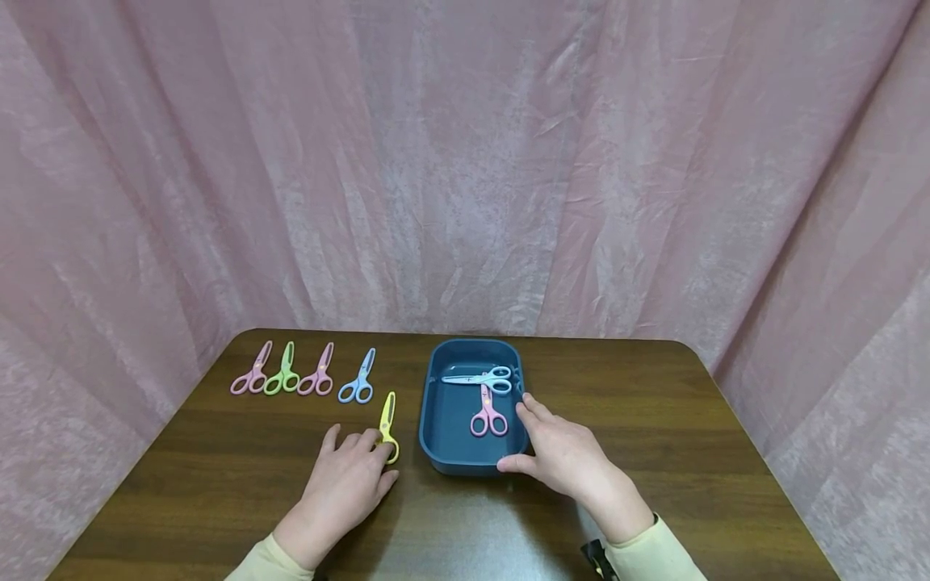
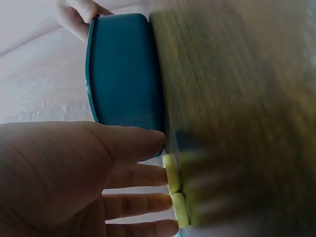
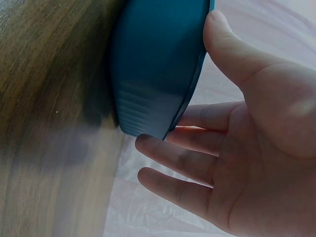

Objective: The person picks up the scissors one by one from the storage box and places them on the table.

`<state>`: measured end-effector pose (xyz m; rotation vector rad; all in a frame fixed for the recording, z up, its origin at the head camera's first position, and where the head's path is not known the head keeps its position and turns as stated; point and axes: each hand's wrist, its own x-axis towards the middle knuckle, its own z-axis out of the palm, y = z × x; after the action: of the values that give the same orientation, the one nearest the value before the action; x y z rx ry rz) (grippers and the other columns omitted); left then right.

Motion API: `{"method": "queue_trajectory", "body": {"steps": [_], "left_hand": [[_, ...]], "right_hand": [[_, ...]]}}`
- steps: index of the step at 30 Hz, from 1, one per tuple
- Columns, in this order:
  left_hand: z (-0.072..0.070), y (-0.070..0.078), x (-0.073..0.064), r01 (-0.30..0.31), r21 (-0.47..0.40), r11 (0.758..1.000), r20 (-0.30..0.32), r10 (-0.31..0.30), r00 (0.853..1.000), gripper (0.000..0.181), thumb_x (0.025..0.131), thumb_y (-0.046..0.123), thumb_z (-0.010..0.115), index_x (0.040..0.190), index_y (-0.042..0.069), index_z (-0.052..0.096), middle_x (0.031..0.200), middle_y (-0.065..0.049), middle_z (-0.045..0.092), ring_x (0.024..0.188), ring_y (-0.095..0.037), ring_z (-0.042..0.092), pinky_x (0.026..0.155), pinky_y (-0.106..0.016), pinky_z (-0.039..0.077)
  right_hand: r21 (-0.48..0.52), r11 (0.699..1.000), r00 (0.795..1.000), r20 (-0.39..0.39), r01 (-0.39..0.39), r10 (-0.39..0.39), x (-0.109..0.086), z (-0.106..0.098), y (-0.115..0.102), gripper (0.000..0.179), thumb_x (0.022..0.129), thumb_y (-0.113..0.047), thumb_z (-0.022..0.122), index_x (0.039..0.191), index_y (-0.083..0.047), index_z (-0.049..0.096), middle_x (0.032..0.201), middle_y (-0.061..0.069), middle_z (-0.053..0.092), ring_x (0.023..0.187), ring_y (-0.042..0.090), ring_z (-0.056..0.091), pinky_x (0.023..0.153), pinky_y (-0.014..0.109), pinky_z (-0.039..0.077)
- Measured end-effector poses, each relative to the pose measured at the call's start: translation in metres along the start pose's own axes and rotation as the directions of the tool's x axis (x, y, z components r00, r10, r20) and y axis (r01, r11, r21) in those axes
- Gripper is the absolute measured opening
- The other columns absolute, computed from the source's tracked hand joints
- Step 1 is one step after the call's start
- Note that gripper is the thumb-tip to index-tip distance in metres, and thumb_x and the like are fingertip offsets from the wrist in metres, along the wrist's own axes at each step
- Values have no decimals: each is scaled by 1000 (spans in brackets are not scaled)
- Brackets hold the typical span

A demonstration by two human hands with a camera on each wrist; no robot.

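Note:
My left hand [image 1: 341, 486] lies over the handles of a pair of yellow scissors [image 1: 388, 410] on the table. Its fingers are fairly straight, and their tips touch the yellow handles [image 2: 171, 174] in the left wrist view, with the thumb apart from them. Beside it stands a dark blue tray [image 1: 465, 466]. My right hand [image 1: 567, 452] rests at the tray's right side. Its thumb touches the rim, and the fingers reach loosely along the wall [image 3: 153, 64]. Inside the tray, light blue scissors [image 1: 465, 379] lie crosswise over the blades of pink scissors [image 1: 486, 411].
Left of the tray, a row holds blue scissors [image 1: 365, 373], pink scissors [image 1: 322, 367], green scissors [image 1: 286, 363] and another pink pair [image 1: 257, 367]. A brown wooden table [image 1: 632, 403] carries everything. Behind it hangs a pink curtain [image 1: 465, 177].

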<state>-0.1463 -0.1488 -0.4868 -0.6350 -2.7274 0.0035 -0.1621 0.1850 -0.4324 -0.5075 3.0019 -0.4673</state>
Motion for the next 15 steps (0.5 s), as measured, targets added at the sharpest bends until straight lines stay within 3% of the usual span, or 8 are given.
{"method": "queue_trajectory", "body": {"steps": [7,15], "left_hand": [[-3,0,1,-7,5,1000,4,7,1000,48,88,35,93,132,25,76,106,-8,74,95,-35,73,104,-75,46],[-3,2,0,-3,0,1000,38,3,999,33,89,35,91,119,24,83,112,-10,73,99,-38,72,104,-75,45]], "right_hand": [[5,1000,1000,1,-1,1,0,0,0,99,88,-63,86,157,2,57,169,21,48,143,43,60,105,62,56],[8,1000,1000,0,1,-1,0,1,0,98,89,-63,86,157,1,57,169,20,47,145,40,59,105,61,56]]}}
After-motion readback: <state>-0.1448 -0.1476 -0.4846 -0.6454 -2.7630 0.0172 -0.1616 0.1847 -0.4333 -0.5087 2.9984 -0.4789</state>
